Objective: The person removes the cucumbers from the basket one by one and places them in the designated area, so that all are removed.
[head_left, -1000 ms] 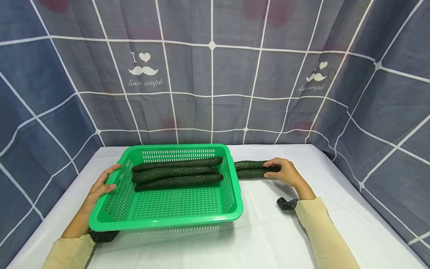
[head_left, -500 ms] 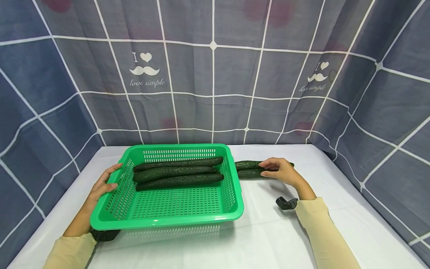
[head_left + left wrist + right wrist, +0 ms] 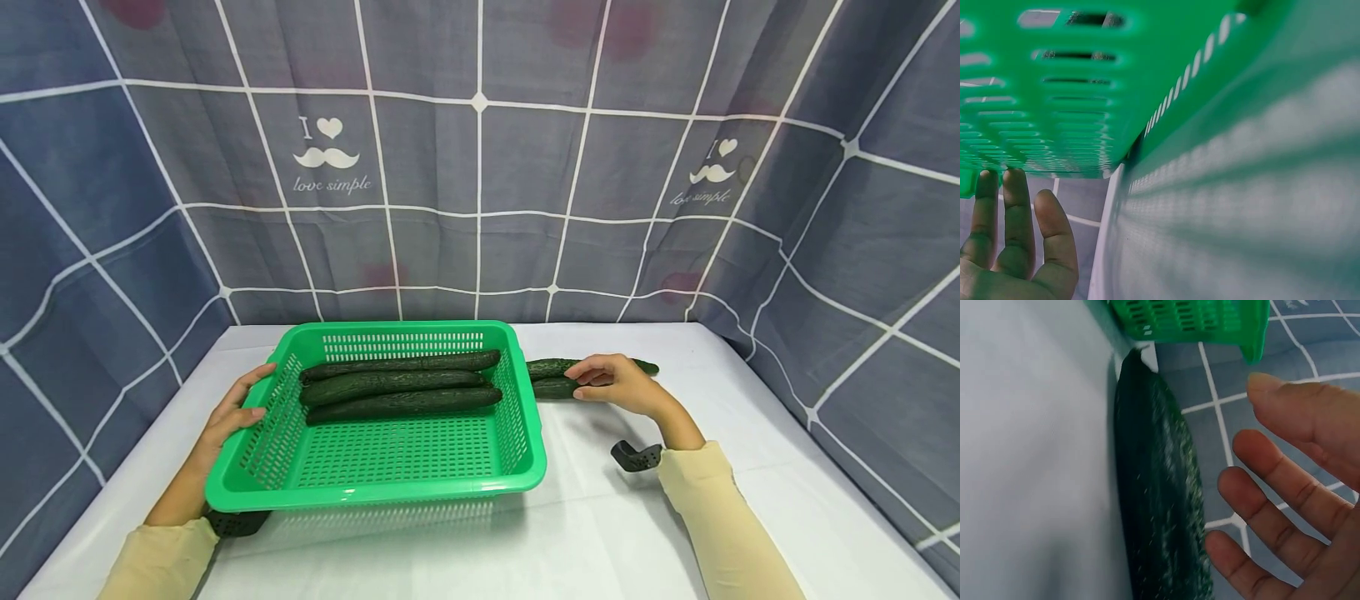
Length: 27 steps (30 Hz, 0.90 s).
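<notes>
A green plastic basket (image 3: 375,497) stands at the left of the table with three dark green cucumbers (image 3: 397,385) lying side by side in its back half. My left hand (image 3: 227,414) rests against its left rim; in the left wrist view, loosely extended fingers (image 3: 1017,206) have their tips at the basket's outer side. Right of the basket lie two more cucumbers (image 3: 551,367), parallel and partly covered by my right hand (image 3: 617,385). That hand hovers over them, fingers relaxed and apart. In the right wrist view, the nearer cucumber (image 3: 1160,487) lies beside the fingertips, with nothing held.
White cloth covers the table (image 3: 600,517). A grey-blue checked curtain (image 3: 510,167) encloses the back and both sides. A black wrist mount (image 3: 636,456) sits under the right wrist. The basket's right wall stands close to the left ends of the loose cucumbers.
My right hand has slid left along the loose cucumbers, uncovering the right end of the far one. My left hand stays at the basket rim. The whole head view has shifted slightly.
</notes>
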Available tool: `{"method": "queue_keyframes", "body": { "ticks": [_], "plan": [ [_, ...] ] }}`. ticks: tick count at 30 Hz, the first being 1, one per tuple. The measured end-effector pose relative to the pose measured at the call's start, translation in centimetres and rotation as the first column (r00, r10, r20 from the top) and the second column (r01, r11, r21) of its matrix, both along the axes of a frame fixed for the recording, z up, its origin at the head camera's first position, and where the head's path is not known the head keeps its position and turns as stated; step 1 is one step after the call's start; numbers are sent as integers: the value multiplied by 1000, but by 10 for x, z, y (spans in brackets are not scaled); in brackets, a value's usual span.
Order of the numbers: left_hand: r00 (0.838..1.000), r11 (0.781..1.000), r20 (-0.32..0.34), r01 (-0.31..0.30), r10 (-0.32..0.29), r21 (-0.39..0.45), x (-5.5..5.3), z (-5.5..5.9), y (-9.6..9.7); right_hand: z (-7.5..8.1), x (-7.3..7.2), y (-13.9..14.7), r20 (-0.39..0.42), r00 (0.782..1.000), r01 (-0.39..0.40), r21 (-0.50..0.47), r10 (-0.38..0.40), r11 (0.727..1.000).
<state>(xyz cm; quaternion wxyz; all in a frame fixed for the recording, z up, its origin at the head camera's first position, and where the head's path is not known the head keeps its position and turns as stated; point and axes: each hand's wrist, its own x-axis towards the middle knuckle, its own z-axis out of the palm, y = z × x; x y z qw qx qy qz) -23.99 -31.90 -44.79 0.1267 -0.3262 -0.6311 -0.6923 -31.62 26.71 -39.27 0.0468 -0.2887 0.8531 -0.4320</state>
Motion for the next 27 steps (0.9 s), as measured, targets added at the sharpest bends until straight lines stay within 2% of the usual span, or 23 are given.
{"method": "queue_keyframes", "body": {
  "ticks": [3, 4, 7, 11, 14, 21, 24, 27],
  "plan": [
    [1000, 1000, 1, 5, -5, 3, 0, -1, 0, 4, 3, -4, 12, 999, -36, -3, 36, 999],
    [1000, 1000, 1, -22, 22, -9, 0, -1, 0, 5, 4, -5, 15, 999, -47, -5, 47, 999],
    [1000, 1000, 8, -26, 26, -6, 1, -1, 1, 10, 7, -9, 17, 997, -80, -15, 80, 997],
    [998, 997, 26, 54, -55, 49, 2, 1, 3, 17, 12, -16, 16, 993, -115, -57, 116, 992],
    [999, 999, 10, 32, -32, 29, 2, 1, 2, 24, 17, -23, 3, 990, -139, -87, 140, 987],
    [995, 994, 7, -95, 96, -50, 2, -2, 2, 40, 27, -38, -7, 984, -181, -98, 181, 979],
    [995, 994, 8, -100, 100, -54, 2, -1, 2, 47, 29, -45, -15, 980, -201, -85, 200, 976],
    [997, 996, -1, -80, 80, -42, 1, -1, 1, 55, 30, -52, -17, 972, -236, -73, 236, 969]
  ]
}}
